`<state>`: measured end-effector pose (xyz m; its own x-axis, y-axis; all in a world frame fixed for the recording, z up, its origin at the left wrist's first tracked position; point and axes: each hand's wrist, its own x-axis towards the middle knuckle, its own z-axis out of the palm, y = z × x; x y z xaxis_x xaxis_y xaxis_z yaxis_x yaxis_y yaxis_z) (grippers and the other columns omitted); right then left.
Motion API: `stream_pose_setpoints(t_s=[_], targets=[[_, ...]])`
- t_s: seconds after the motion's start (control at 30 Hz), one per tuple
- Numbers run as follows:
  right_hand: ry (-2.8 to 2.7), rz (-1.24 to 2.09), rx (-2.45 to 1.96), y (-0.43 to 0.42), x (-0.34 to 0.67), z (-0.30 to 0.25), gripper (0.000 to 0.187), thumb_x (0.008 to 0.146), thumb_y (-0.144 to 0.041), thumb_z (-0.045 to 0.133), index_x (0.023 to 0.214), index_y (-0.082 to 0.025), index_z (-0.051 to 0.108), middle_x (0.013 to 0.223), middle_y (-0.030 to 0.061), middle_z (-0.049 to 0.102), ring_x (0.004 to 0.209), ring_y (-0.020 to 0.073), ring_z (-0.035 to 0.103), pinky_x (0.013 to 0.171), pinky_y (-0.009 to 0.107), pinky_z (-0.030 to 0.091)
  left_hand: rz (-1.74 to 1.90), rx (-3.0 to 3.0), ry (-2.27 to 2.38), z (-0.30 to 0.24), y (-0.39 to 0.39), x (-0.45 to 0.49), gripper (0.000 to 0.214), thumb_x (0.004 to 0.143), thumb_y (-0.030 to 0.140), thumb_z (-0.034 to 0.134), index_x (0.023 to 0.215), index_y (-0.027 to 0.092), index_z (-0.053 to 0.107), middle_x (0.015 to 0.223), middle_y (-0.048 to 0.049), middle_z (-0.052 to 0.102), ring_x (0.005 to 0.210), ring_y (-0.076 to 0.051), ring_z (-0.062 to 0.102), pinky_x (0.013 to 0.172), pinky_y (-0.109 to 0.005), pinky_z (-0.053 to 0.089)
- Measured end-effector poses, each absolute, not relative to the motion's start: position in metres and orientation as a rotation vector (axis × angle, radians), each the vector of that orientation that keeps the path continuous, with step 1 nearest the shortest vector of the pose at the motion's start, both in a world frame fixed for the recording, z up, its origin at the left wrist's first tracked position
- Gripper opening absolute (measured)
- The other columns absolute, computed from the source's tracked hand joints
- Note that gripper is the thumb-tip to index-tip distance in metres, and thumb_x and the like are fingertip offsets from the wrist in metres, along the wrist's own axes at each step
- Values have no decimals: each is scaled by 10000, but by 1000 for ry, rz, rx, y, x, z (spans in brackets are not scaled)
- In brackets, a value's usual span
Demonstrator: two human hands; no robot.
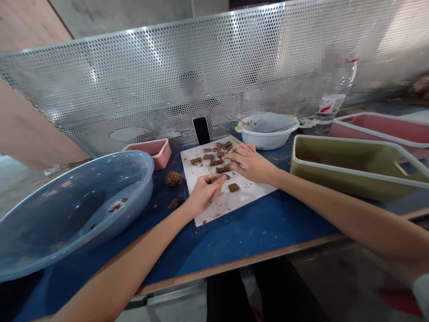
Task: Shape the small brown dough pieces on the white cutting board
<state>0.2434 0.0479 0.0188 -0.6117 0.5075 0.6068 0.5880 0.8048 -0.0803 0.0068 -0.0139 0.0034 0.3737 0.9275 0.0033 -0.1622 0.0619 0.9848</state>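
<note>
Several small brown blocks (216,163) and crumbs lie on a white board (241,199) on the blue table. My left hand (207,193) is over the near left part of the board, thumb and forefinger closed on a small brown piece (227,176). Close to its fingertips, a squarish brown block (233,188) lies flat. My right hand (246,162) hovers palm down over the board's right side, its fingers apart and bent slightly beside the row of blocks. Its fingertips partly cover what lies under them. I see nothing held in it.
A large blue basin (134,179) stands at left, with brown lumps (173,178) beside it. Behind are a pink basket (164,154), a phone (201,130) and a pale bowl (268,138). Green (338,167) and pink bins (385,127) and a bottle (330,105) stand at right. Perforated metal closes the back.
</note>
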Motion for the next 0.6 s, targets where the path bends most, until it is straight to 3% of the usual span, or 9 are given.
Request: stream_pose_setpoints(t_s=[0.1,0.23,0.43,0.6], targets=[[-2323,-19,-662,40,243,22,390,1198,-418,437,1466,-288,688,1190,89,723,1184,290,623,1040,490,428,1029,1141,803,4,-12,6,462,793,558,996,888,167,768,483,128,329,411,-37,172,436,-247,131],[-2389,36,-542,35,240,22,397,1145,-521,600,1449,-296,722,1145,73,708,1130,276,635,996,458,426,1033,1147,778,4,-11,5,481,800,561,992,962,154,795,477,132,335,406,-38,179,428,-238,140],[-2332,-9,-493,38,236,15,294,1160,-450,591,1295,-294,800,1056,65,692,1060,256,642,950,442,414,1020,1160,786,5,-12,6,496,785,557,1008,935,142,782,481,123,376,402,-33,207,427,-234,149],[-2302,39,-486,36,235,16,254,1153,-444,606,1177,-247,764,1033,62,689,1045,255,638,950,437,421,1021,1131,768,5,-11,4,486,789,548,1009,890,149,750,509,129,335,414,-29,189,424,-229,141]])
